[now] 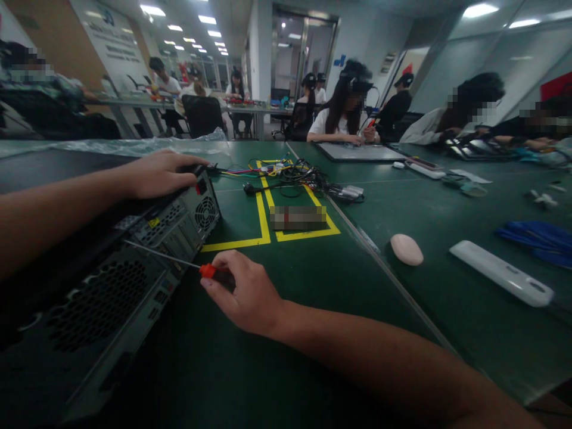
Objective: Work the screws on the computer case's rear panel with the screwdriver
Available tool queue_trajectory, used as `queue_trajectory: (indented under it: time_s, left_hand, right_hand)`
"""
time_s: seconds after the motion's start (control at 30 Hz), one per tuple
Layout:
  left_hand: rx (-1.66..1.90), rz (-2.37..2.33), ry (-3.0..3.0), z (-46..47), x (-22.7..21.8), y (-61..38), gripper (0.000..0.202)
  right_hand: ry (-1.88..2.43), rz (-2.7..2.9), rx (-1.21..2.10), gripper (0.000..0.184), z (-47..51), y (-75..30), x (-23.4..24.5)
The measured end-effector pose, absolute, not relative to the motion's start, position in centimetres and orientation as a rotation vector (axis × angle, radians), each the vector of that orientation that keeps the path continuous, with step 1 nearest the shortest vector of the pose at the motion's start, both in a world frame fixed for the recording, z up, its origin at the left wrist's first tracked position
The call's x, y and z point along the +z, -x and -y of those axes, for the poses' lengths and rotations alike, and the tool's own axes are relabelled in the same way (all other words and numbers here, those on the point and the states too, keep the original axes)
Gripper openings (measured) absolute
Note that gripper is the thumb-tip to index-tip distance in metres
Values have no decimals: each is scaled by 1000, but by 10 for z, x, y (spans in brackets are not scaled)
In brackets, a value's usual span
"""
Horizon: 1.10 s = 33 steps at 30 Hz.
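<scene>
A black desktop computer case point(102, 280) lies on its side on the green table point(268, 333), its perforated rear panel facing me. My left hand point(158, 173) rests on top of the case near its far corner, fingers curled over the edge. My right hand point(243, 292) is closed round the red and black handle of a screwdriver point(179, 259). Its thin metal shaft runs left, with the tip against the case's rear panel.
A bundle of coloured cables point(290, 173) lies beyond yellow tape lines point(263, 226). A pink mouse point(406, 249), a white bar-shaped device point(503, 273) and blue items point(540, 235) lie to the right. Several other people sit at the far tables.
</scene>
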<state>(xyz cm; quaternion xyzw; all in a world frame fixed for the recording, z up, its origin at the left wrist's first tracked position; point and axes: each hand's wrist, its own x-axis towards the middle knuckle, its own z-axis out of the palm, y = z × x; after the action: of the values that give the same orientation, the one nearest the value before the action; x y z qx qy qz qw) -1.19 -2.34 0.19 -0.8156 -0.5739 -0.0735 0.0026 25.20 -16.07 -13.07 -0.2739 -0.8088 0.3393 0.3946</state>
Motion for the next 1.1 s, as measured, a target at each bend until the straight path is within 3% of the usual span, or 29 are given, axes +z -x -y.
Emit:
queue_trajectory:
  time_s: [0.83,1.1]
  left_hand:
    - [-218,1822,2522,27,5,10,78]
    - [-208,1821,2536,25,5,11,80]
  right_hand:
    - [656,1985,861,23,161,-252,-131]
    - [668,2010,762,28,159,-251,-131]
